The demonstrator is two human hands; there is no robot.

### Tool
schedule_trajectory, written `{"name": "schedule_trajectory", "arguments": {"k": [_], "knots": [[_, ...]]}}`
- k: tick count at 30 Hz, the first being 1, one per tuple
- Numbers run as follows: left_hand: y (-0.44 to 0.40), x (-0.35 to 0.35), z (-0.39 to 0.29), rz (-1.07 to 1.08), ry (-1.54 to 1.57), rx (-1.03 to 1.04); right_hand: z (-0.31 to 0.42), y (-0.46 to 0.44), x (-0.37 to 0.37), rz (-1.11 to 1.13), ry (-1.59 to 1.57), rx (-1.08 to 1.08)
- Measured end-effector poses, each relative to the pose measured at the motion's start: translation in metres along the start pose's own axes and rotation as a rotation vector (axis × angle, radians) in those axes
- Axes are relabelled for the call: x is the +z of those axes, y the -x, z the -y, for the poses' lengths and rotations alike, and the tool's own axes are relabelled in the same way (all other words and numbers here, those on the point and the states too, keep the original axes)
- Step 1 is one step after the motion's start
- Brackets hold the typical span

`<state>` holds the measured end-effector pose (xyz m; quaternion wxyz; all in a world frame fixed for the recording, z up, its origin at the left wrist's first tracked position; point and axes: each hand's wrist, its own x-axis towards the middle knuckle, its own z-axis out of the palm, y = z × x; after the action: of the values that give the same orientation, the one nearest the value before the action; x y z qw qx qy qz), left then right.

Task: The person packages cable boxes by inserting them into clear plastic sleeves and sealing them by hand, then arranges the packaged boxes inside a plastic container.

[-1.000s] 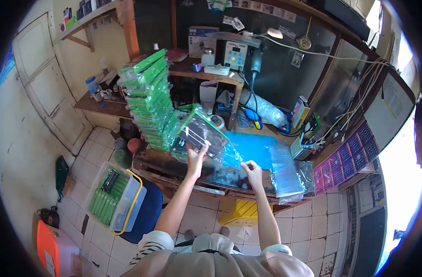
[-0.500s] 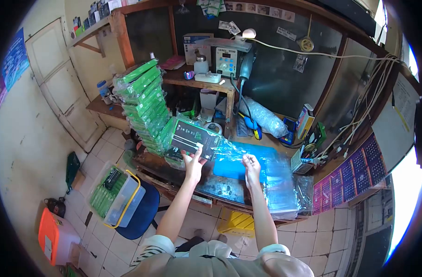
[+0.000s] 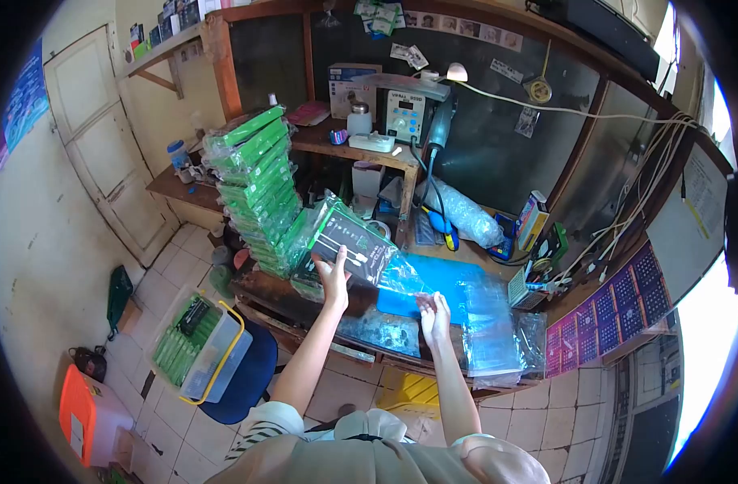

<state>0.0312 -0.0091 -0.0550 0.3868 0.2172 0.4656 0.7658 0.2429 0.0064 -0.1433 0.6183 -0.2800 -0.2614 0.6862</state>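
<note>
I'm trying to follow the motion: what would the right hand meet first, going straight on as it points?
Most likely the clear wrap, whose end the right hand pinches. Past that, the blue mat lies in line, though I can't tell how far below the hand it sits.

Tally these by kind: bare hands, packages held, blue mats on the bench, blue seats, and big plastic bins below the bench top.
Bare hands: 2 (left hand, right hand)
Held package: 1
Blue mat: 1
Blue seat: 1
Plastic bins: 3 (clear bin, orange-topped bin, yellow bin)
Total: 8
</note>
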Motion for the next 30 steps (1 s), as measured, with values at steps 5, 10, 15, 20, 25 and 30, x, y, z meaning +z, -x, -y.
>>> {"name": "schedule_trajectory", "arguments": {"k": [5, 10, 15, 20, 25, 30], "knots": [[-0.001, 0.003, 0.004, 0.106, 0.047, -0.015, 0.003, 0.01, 0.011, 0.0, -0.184, 0.118], [0.006, 0.012, -0.002, 0.093, 0.227, -0.098, 0.002, 0.013, 0.017, 0.043, 0.031, 0.199], [0.009, 0.013, 0.004, 0.03, 0.197, -0.146, 0.011, 0.01, 0.029, 0.053, 0.161, 0.223], [0.01, 0.004, 0.028, 0.044, 0.298, -0.037, 0.003, -0.004, 0.027, -0.023, 0.319, 0.203], [0.0, -0.009, 0.049, -0.158, 0.276, -0.023, 0.016, 0.0, 0.036, -0.028, 0.433, 0.218], [-0.015, -0.026, 0.075, -0.349, 0.062, 0.059, 0.017, 0.003, 0.028, 0.018, 0.679, 0.126]]}}
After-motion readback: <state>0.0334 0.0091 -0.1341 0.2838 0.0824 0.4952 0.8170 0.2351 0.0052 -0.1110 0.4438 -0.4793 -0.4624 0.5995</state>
